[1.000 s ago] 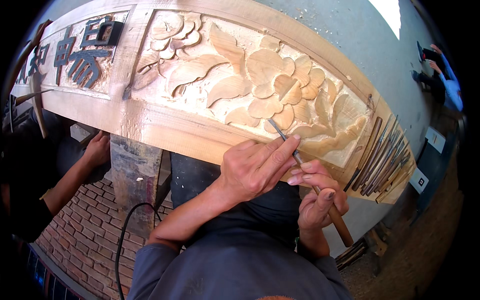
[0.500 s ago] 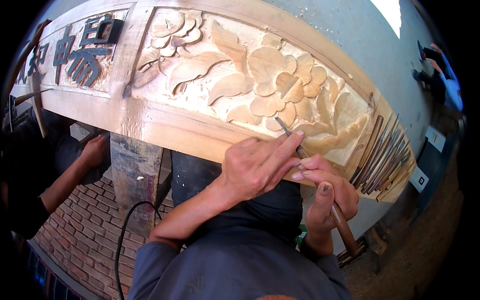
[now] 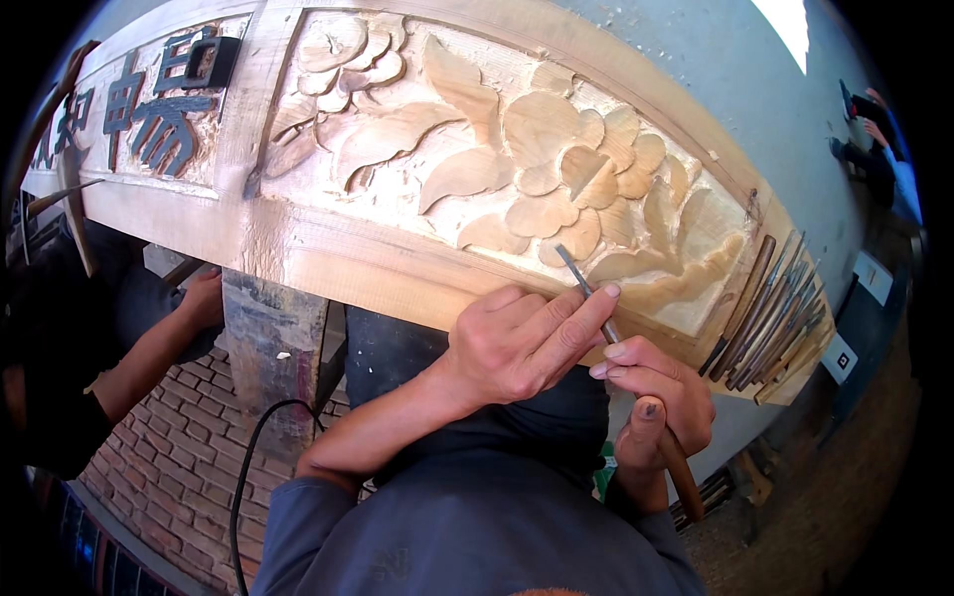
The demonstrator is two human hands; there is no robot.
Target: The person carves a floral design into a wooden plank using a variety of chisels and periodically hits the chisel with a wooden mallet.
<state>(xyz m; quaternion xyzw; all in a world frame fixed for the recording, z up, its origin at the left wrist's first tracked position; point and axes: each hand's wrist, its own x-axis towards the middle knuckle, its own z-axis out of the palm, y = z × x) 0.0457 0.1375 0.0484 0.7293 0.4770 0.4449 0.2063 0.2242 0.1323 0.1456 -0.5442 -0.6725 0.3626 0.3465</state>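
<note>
A carver's right hand (image 3: 661, 397) wraps a chisel (image 3: 682, 482) by its wooden handle, thumb standing up along it, while the left hand (image 3: 527, 343) lays its fingers straight and close together over the metal shaft; whether the left thumb pinches from beneath cannot be told. Compared with half a second ago, the blade tip has slid slightly along the lowest petal (image 3: 584, 230) of the large flower, toward the board's near edge, and both hands have shifted with it. The shift is small and the hold much the same, which suggests fine shaping along the petal's rim rather than a change of tool or place.

The board (image 3: 378, 253) lies across the carver's front, its flower panel nearest the right end. Beyond the panel, at the right end by the near corner, a row of hand tools (image 3: 770, 323) lies side by side. Toward the left end, raised dark characters (image 3: 119, 114) fill a second panel, a black hollow block (image 3: 211, 63) among them. Below the near edge at left, beside a worn post (image 3: 273, 338), rests a co-worker's hand (image 3: 204, 298); at far right, another person (image 3: 889, 149) sits apart.
</note>
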